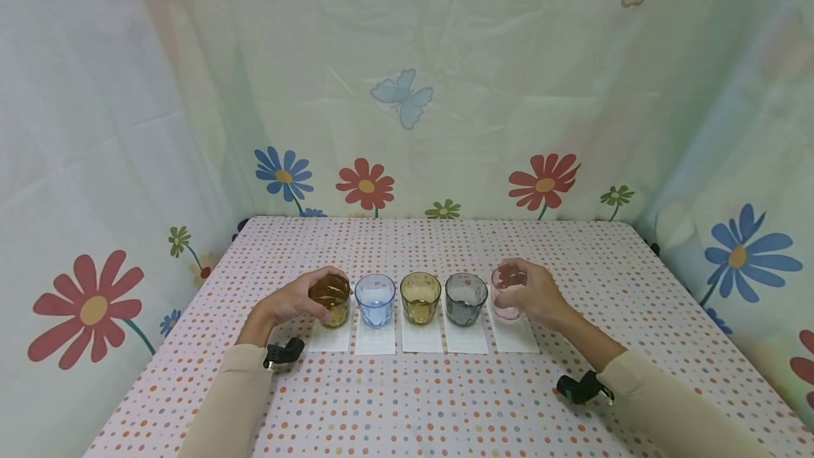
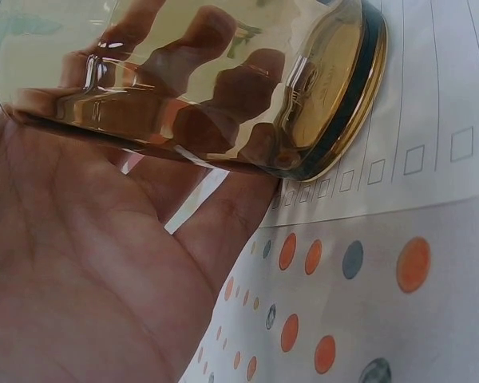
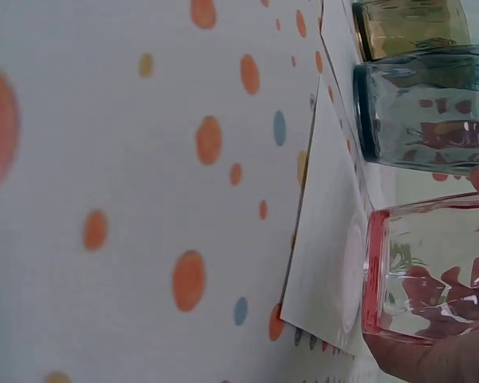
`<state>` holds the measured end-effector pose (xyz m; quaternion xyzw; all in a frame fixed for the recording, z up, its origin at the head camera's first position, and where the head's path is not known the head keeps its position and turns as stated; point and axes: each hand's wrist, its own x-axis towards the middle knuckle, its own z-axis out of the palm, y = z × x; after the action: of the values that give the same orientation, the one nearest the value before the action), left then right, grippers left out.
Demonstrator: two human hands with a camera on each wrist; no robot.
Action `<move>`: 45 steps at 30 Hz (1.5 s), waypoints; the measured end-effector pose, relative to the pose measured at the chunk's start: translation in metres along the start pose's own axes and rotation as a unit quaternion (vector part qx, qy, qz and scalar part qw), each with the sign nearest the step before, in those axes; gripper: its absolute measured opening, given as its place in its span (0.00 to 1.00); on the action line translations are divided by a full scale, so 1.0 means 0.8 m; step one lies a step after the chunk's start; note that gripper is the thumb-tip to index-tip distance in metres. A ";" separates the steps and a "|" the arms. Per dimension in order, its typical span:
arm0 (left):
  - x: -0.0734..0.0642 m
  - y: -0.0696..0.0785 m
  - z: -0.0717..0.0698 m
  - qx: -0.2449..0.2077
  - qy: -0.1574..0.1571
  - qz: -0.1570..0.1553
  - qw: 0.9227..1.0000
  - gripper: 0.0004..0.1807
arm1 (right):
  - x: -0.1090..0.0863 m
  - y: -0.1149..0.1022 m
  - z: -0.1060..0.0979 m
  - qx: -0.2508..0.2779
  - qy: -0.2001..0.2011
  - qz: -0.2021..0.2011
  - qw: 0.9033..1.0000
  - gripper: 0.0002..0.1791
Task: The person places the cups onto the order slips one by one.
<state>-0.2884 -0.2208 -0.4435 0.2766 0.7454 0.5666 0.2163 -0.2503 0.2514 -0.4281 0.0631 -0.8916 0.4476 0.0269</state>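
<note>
At the left end of a row of glasses, my left hand (image 1: 297, 300) grips a brown drinking glass (image 1: 339, 312), its fingers round the far side and its thumb on the near side. The glass's base is at a slip of lined paper. My right hand (image 1: 537, 295) curls round a pink glass (image 3: 431, 267) at the right end. Whether the pink base touches its paper, I cannot tell. Between the hands, a blue glass (image 1: 375, 302), an olive-yellow glass (image 1: 420, 300) and a grey glass (image 1: 466, 301) stand upright and apart.
Under each glass lies a white paper slip (image 1: 422, 340), side by side. A dotted cloth (image 1: 407, 401) covers the table, and flowered curtains (image 1: 407, 34) hang at its back and sides. Black wrist cameras (image 1: 580, 389) sit at the sleeves.
</note>
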 end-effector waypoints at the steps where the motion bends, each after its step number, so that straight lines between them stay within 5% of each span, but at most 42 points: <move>1: 0.000 0.000 0.000 0.002 0.001 0.001 1.000 0.42 | -0.001 0.000 0.000 0.000 0.000 -0.002 1.000 0.32; 30: -0.003 0.002 -0.006 0.010 0.001 -0.010 1.000 0.47 | -0.010 0.010 0.003 -0.002 -0.024 -0.047 0.999 0.34; 41: -0.004 0.003 -0.010 0.001 -0.003 -0.001 1.000 0.47 | -0.010 0.021 0.001 0.008 -0.039 -0.064 0.997 0.59; 45: -0.004 0.008 -0.011 0.037 0.005 0.008 0.999 0.40 | -0.011 0.020 -0.005 0.004 -0.039 -0.093 0.995 0.58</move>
<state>-0.2908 -0.2279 -0.4352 0.2876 0.7649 0.5417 0.1970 -0.2439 0.2648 -0.4392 0.1633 -0.8806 0.4435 0.0335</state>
